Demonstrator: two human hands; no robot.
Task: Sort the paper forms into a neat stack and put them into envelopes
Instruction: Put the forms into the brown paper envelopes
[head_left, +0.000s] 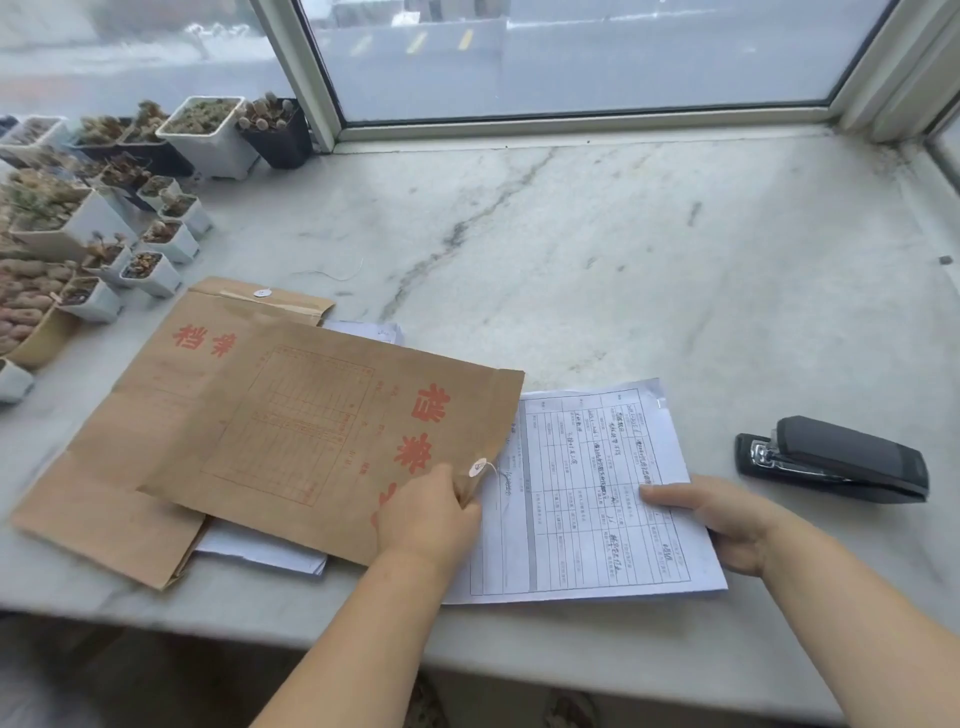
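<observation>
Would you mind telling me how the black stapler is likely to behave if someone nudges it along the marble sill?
The black stapler lies flat and low, so it probably won't tip. The marble sill looks polished, so it would likely slide rather than roll. It appears dense for its size, probably heavier than the paper forms.

A white marble bench (623, 234) under a large corner window (571, 52), small potted succulents (104, 208) clustered at left.

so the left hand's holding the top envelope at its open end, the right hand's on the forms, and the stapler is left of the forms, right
Not quite: the head view shows the stapler to the right of the forms, not left. The rest stands: the left hand grips the top envelope at its open end, and the right hand holds the forms.
</observation>
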